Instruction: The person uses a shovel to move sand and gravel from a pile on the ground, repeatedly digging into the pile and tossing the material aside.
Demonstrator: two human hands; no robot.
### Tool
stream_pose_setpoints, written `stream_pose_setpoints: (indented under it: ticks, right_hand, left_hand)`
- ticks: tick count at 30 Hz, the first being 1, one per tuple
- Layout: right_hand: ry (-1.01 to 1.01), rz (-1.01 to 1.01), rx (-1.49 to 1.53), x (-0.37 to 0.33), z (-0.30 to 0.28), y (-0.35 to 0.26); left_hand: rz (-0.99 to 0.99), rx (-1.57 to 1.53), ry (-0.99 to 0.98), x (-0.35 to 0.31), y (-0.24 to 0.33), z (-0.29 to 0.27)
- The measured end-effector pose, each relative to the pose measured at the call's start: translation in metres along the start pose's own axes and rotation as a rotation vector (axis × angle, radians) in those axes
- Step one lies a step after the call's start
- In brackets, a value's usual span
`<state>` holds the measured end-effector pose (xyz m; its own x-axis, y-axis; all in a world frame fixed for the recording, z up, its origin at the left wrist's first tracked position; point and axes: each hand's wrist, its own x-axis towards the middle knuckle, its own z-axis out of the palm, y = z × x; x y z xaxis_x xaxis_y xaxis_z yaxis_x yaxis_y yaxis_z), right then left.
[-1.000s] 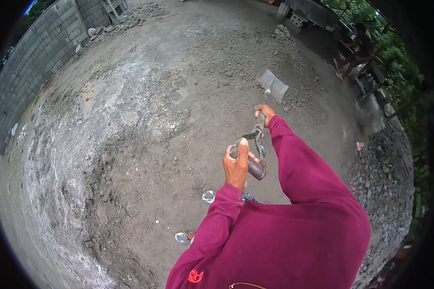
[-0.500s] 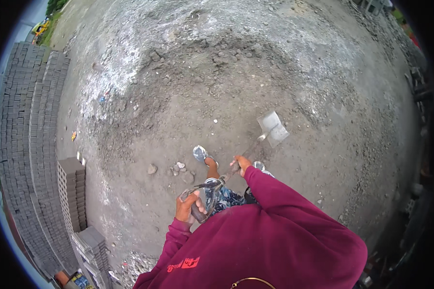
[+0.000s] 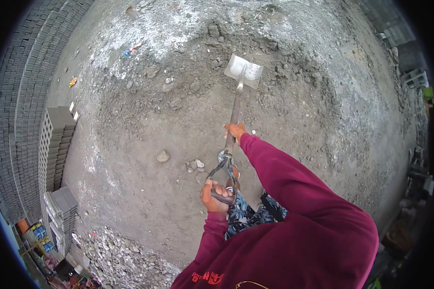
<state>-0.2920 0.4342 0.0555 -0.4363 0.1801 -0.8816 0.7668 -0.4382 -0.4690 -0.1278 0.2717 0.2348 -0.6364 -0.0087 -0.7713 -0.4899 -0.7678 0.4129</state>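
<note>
Two hands hold the shovel (image 3: 236, 108): your left hand (image 3: 214, 196) wraps the end grip, your right hand (image 3: 236, 133) closes around the shaft. Its blade (image 3: 244, 71) sits upper centre of the frame, beside loose soil (image 3: 287, 72). You appear to be at the scooping step; the next move likely calls for a low, firm push. Whether the blade touches ground is unclear; your legs hide behind handle and sweatshirt (image 3: 294, 231), partly.

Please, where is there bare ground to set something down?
Fairly bare ground lies between the hollow-block stack and the lone stone. It is crowded around the shovel blade, with soil clods, and at lower left, where gravel spreads. Small stones lie near the left hand.
</note>
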Motion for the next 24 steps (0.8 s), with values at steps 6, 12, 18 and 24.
stream_pose_setpoints:
  ticks: [6,12,18,24]
  right_hand:
    - [-0.227,0.098,0.346,0.056,0.045,-0.084]
    - [-0.244,0.253,0.502,0.067,0.066,-0.113]
    - [-0.253,0.241,0.379,0.098,0.095,-0.206]
    - [-0.318,0.041,0.452,0.174,0.130,-0.221]
  left_hand:
    - [-0.050,-0.222,0.209,0.137,0.039,0.143]
    - [-0.030,-0.122,0.220,0.155,0.064,0.170]
    - [0.085,-0.142,0.013,0.207,0.101,0.228]
    - [0.072,-0.086,0.025,0.273,0.152,0.297]
